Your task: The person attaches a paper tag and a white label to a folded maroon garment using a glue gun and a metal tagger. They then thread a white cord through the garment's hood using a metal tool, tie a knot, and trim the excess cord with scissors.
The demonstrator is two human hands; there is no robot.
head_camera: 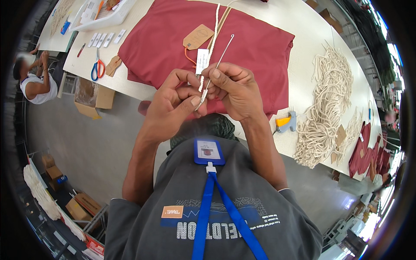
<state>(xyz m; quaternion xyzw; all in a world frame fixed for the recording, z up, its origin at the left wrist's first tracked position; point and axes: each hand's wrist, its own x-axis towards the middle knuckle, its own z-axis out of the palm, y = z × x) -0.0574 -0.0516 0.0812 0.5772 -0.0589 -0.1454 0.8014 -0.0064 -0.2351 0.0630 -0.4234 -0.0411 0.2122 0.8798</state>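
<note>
Close together over a dark red garment (253,48), my two hands meet at the end of a white braided cord (213,45). My left hand (175,100) pinches the cord's end and the low end of a thin metal threading tool (224,50) between thumb and fingers. The tool's shaft is in my right hand (235,86), held by thumb and forefinger, its small looped tip pointing up and away. Behind my fingers lie a brown card hang tag (198,36) on an orange string and a white label (202,60) bearing writing. The exact join of cord and tool is hidden by my fingers.
A heap of cream cords (328,107) lies right, beside a grey and yellow tagging gun (286,122). Scissors (97,66), white labels (106,39) and a white plastic basket (107,16) are at left. An open carton (94,97) stands below; a person (39,76) sits nearby.
</note>
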